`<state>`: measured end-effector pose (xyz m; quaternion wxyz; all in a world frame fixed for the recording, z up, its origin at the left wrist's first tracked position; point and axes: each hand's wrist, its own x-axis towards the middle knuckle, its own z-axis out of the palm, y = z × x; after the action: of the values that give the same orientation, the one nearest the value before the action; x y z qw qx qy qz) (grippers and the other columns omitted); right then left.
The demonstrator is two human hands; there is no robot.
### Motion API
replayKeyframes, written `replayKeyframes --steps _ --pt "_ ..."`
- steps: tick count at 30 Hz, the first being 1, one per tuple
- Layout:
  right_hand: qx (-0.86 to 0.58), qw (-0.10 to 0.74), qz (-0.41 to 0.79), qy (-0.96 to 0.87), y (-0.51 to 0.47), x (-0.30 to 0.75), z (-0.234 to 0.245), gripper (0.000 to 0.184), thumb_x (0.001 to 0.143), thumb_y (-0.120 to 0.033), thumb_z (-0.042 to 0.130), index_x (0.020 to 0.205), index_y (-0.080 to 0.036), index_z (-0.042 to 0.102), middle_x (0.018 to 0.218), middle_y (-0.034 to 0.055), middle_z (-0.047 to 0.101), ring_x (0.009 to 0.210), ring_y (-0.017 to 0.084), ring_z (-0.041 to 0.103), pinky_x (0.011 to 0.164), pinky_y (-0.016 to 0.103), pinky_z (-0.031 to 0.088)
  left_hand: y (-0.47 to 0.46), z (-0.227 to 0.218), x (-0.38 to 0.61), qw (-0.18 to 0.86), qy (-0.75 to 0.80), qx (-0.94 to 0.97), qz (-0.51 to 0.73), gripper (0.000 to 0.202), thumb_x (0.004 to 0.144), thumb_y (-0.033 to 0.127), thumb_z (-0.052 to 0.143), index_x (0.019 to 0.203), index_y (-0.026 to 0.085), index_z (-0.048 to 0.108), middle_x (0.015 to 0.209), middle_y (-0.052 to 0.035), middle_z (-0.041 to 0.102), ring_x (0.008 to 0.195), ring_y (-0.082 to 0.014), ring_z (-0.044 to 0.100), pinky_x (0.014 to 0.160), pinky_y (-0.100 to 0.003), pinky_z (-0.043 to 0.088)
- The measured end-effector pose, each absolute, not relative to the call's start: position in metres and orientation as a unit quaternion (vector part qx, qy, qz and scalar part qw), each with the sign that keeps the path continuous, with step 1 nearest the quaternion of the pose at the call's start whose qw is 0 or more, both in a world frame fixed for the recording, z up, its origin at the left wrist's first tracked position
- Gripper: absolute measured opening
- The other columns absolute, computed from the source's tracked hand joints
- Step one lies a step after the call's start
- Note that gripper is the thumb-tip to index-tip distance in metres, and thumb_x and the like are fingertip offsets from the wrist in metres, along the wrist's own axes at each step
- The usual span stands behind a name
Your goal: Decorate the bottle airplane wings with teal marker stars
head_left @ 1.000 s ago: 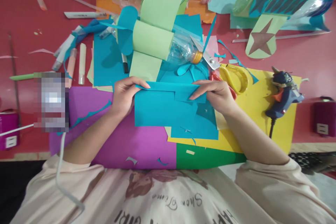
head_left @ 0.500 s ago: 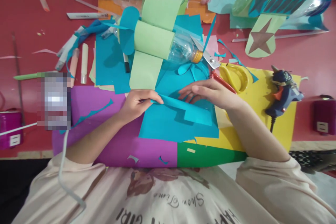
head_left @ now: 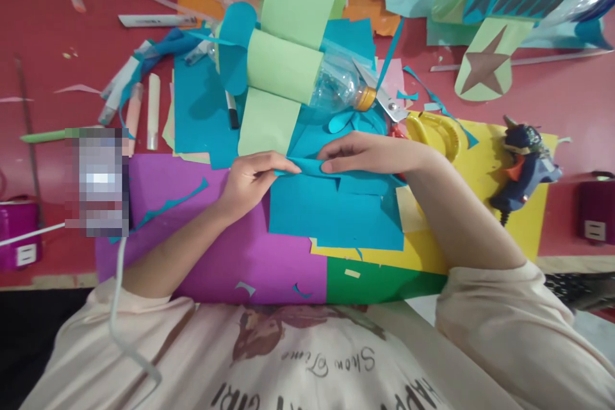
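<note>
A blue sheet of paper [head_left: 336, 208] is folded over along its far edge, in front of my body. My left hand [head_left: 254, 179] pinches the left end of that fold between thumb and fingers. On the middle of the fold, my right hand [head_left: 355, 152] closes its thumb and fingers on the paper. Just beyond my hands lies a clear plastic bottle [head_left: 334, 84] with an orange cap, wrapped in a light green paper band [head_left: 284, 67] with green wings. Scissors [head_left: 391, 102] rest beside the cap, their red handles partly behind my right hand.
A glue gun [head_left: 521, 173] and a yellow tape ring [head_left: 439, 134] lie at the right on yellow paper [head_left: 528, 230]. Purple paper [head_left: 192, 269] covers the left front. A blurred phone-like device [head_left: 100, 182] with a cable is at left. A decorated bottle model [head_left: 519, 6] sits far right.
My right hand has moved left and closed on the folded paper near my left hand. The blue sheet has shifted, and the view has moved slightly.
</note>
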<state>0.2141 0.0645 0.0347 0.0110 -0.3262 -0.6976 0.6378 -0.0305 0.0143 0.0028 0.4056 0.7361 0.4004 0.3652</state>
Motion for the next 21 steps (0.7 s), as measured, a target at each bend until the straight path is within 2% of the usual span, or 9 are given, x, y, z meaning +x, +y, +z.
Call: replayKeyframes --steps 3,5,7,9,10,12,14,18,21 --pt "-0.332 0.011 0.646 -0.687 0.060 0.215 0.037 0.033 0.089 -0.049 0.054 0.085 -0.017 0.064 0.074 -0.0020 0.055 0.066 0.010 0.044 0.061 0.024 0.039 0.013 -0.001 -0.033 0.467 0.406 0.704 0.349 0.034 0.085 0.020 0.051 0.108 0.025 0.076 0.078 0.0007 0.075 0.054 -0.0112 0.058 0.051 -0.023 0.045" --pt "-0.334 0.007 0.643 -0.689 0.058 0.215 0.038 0.031 0.090 -0.047 0.053 0.084 -0.017 0.062 0.074 -0.0015 0.054 0.067 0.010 0.044 0.061 0.024 0.038 0.014 -0.002 -0.034 0.524 0.388 0.664 0.366 0.041 0.086 0.029 0.050 0.122 0.026 0.070 0.077 0.0003 0.073 0.055 -0.0128 0.058 0.050 -0.024 0.044" --pt "-0.332 0.002 0.633 -0.700 0.056 0.213 0.040 0.030 0.091 -0.045 0.052 0.084 -0.017 0.062 0.074 -0.0012 0.053 0.067 0.010 0.044 0.060 0.024 0.037 0.015 -0.001 -0.032 0.552 0.388 0.633 0.379 0.040 0.089 0.037 0.047 0.117 0.023 0.072 0.088 -0.0028 0.074 0.072 -0.0169 0.065 0.060 -0.026 0.049" --pt "-0.329 -0.003 0.617 -0.715 0.054 0.211 0.041 0.028 0.091 -0.043 0.051 0.083 -0.017 0.061 0.074 -0.0014 0.052 0.066 0.010 0.042 0.059 0.024 0.035 0.016 0.003 -0.029 0.542 0.426 0.632 0.353 0.038 0.092 0.042 0.046 0.098 0.019 0.077 0.094 -0.0048 0.074 0.081 -0.0182 0.066 0.067 -0.027 0.050" --pt "-0.328 -0.005 0.609 -0.722 0.053 0.210 0.042 0.028 0.091 -0.042 0.051 0.082 -0.018 0.060 0.073 -0.0018 0.051 0.065 0.010 0.041 0.059 0.024 0.034 0.016 0.006 -0.027 0.534 0.445 0.640 0.327 0.038 0.092 0.042 0.049 0.093 0.018 0.078 0.087 -0.0045 0.073 0.076 -0.0168 0.065 0.064 -0.025 0.048" --pt "-0.329 -0.006 0.593 -0.735 0.051 0.209 0.042 0.027 0.092 -0.041 0.051 0.081 -0.018 0.059 0.070 -0.0026 0.048 0.063 0.009 0.039 0.058 0.024 0.033 0.017 0.010 -0.024 0.530 0.468 0.650 0.278 0.035 0.090 0.043 0.054 0.093 0.018 0.078 0.069 -0.0014 0.068 0.059 -0.0122 0.056 0.052 -0.023 0.040" --pt "-0.333 -0.011 0.578 -0.745 0.050 0.208 0.041 0.026 0.092 -0.040 0.050 0.081 -0.018 0.058 0.068 -0.0033 0.046 0.061 0.009 0.038 0.057 0.025 0.031 0.017 0.013 -0.023 0.535 0.472 0.653 0.254 0.033 0.088 0.042 0.058 0.096 0.018 0.078 0.063 0.0003 0.064 0.052 -0.0100 0.049 0.046 -0.022 0.033" --pt "-0.343 -0.023 0.559 -0.755 0.049 0.207 0.040 0.024 0.092 -0.039 0.050 0.082 -0.018 0.057 0.068 -0.0031 0.047 0.060 0.009 0.038 0.057 0.025 0.030 0.020 0.014 -0.024 0.542 0.466 0.657 0.239 0.031 0.085 0.040 0.060 0.096 0.018 0.079 0.083 -0.0031 0.075 0.063 -0.0117 0.057 0.051 -0.020 0.038" --pt "-0.344 -0.025 0.556 -0.756 0.050 0.207 0.040 0.022 0.092 -0.037 0.051 0.082 -0.019 0.057 0.069 -0.0028 0.047 0.061 0.010 0.039 0.057 0.025 0.031 0.022 0.012 -0.025 0.544 0.469 0.660 0.221 0.033 0.085 0.043 0.061 0.097 0.019 0.079 0.088 -0.0037 0.076 0.067 -0.0130 0.060 0.053 -0.020 0.040"
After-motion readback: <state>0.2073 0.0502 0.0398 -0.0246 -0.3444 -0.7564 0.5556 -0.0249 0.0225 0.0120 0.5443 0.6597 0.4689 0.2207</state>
